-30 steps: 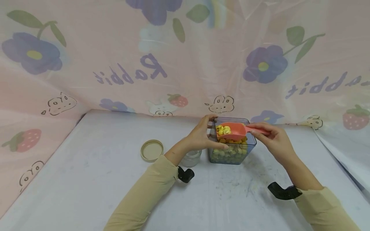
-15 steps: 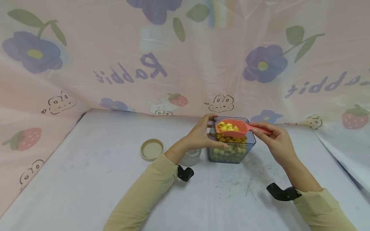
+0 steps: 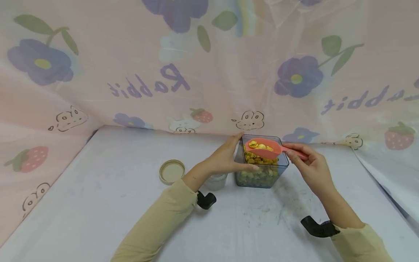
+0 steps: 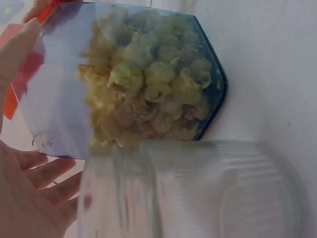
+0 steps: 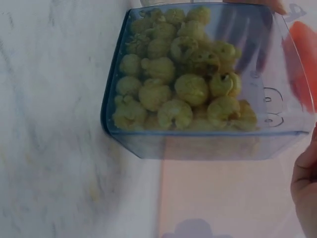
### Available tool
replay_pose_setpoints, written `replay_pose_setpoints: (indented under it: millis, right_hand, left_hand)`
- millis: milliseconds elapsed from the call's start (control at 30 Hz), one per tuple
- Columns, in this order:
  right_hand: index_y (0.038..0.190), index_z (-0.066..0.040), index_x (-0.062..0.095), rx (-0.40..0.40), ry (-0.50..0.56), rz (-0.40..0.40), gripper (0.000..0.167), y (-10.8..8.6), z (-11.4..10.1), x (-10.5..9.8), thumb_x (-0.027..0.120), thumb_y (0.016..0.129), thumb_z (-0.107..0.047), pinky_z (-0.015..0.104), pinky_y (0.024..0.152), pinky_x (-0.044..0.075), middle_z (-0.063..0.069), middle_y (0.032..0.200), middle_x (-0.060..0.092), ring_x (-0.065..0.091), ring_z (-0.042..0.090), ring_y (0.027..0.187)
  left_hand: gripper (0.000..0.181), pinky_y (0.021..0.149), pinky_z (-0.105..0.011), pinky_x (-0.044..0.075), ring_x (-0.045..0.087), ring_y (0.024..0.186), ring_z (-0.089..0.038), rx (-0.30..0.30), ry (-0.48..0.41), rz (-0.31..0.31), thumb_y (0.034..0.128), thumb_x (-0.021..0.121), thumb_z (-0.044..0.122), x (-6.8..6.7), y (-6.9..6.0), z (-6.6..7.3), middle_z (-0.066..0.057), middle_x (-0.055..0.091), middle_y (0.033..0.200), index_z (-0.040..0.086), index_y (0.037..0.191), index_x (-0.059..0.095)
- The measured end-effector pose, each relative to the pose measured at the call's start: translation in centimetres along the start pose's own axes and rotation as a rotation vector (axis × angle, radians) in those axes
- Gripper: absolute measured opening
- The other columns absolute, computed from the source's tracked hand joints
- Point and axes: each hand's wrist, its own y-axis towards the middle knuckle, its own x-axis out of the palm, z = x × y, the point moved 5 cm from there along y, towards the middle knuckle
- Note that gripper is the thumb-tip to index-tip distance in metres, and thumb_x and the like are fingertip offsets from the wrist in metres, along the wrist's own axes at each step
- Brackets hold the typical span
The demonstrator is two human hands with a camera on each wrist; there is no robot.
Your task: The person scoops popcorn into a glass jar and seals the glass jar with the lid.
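Note:
My left hand (image 3: 224, 158) holds the left side of a clear, bluish square container (image 3: 276, 174), its thumb across the front and its fingers spread toward the back. Popcorn (image 4: 158, 89) fills the lower part of the container. My right hand (image 3: 312, 169) grips the handle of a coral-pink scoop (image 3: 268, 153), which is held over the container's mouth with yellow popcorn in its bowl. In the right wrist view only part of the scoop (image 5: 301, 54) shows at the right edge, beyond the container wall.
A glass jar (image 3: 216, 183) stands left of the container, partly hidden under the left wrist. Farther left, a round gold-rimmed lid (image 3: 171, 171) lies on the white table (image 3: 98, 203). A printed pink curtain (image 3: 216, 83) rises behind the table.
The scoop has tilted and shifted slightly over the container's mouth, and the popcorn in it has shifted. My left hand stays at the container; the jar and lid have not moved.

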Motion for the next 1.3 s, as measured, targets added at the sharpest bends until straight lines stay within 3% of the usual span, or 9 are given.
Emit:
replay_pose_setpoints:
  millis: [167,267,400,667,800,1100,1300]
  right_hand:
    - [0.120,0.003,0.060,-0.034,-0.041,0.019,0.025,-0.4,-0.3,0.1,0.054,0.097,-0.008,0.008,0.074,0.049,-0.015,0.100,0.062,0.057,0.001,0.083]
    - [0.120,0.003,0.060,-0.036,-0.036,0.024,0.025,-0.5,-0.5,0.1,0.054,0.097,-0.007,0.007,0.078,0.049,-0.016,0.105,0.062,0.058,-0.001,0.089]
    - [0.119,0.002,0.060,-0.042,-0.041,0.025,0.025,-0.8,-0.7,0.2,0.055,0.096,-0.005,0.006,0.081,0.048,-0.017,0.110,0.059,0.059,-0.001,0.095]
    - [0.116,0.007,0.058,-0.074,-0.070,0.038,0.023,-1.4,-1.2,0.3,0.056,0.095,-0.001,0.006,0.080,0.048,-0.017,0.107,0.058,0.058,-0.004,0.092]
    - [0.117,0.008,0.057,-0.052,-0.077,0.046,0.024,-1.6,-1.2,0.4,0.056,0.095,-0.003,0.007,0.080,0.048,-0.017,0.107,0.057,0.058,-0.004,0.092]
    - [0.116,0.004,0.060,-0.051,-0.063,0.065,0.023,-2.3,-2.0,0.9,0.058,0.093,0.001,0.007,0.079,0.049,-0.015,0.108,0.057,0.057,-0.003,0.091]
    - [0.115,0.007,0.059,-0.048,-0.053,0.076,0.023,-2.9,-2.5,1.4,0.059,0.092,0.001,0.007,0.080,0.049,-0.013,0.107,0.057,0.057,-0.002,0.093]
  left_hand:
    - [0.116,0.117,-0.042,0.025,0.019,0.147,-0.023,0.031,0.095,0.004,0.0724,0.079,0.051,-0.4,-0.6,0.2,-0.006,0.016,0.160,0.014,0.155,0.006]
    - [0.115,0.117,-0.042,0.026,0.021,0.146,-0.024,0.036,0.126,0.020,0.0712,0.079,0.053,-0.8,-1.2,0.3,-0.007,0.019,0.159,0.013,0.155,0.011]
    - [0.112,0.116,-0.042,0.028,0.026,0.144,-0.024,0.038,0.136,0.067,0.0702,0.080,0.053,-1.6,-2.3,0.3,-0.007,0.026,0.156,0.012,0.153,0.018]
    - [0.109,0.115,-0.041,0.028,0.028,0.142,-0.022,0.061,0.130,0.127,0.0684,0.083,0.051,-2.8,-3.8,0.0,-0.005,0.029,0.154,0.013,0.152,0.024]
    - [0.107,0.115,-0.041,0.028,0.028,0.142,-0.021,0.069,0.145,0.148,0.0683,0.083,0.050,-3.1,-4.4,-0.5,-0.004,0.030,0.154,0.014,0.151,0.026]
    - [0.102,0.113,-0.043,0.033,0.032,0.139,-0.022,0.004,0.154,0.130,0.0689,0.082,0.051,-3.2,-6.0,-2.4,-0.004,0.034,0.149,0.011,0.148,0.031]
    - [0.100,0.112,-0.043,0.033,0.034,0.138,-0.022,-0.003,0.141,0.136,0.0689,0.083,0.049,-3.1,-6.6,-3.4,-0.004,0.036,0.148,0.011,0.147,0.034]
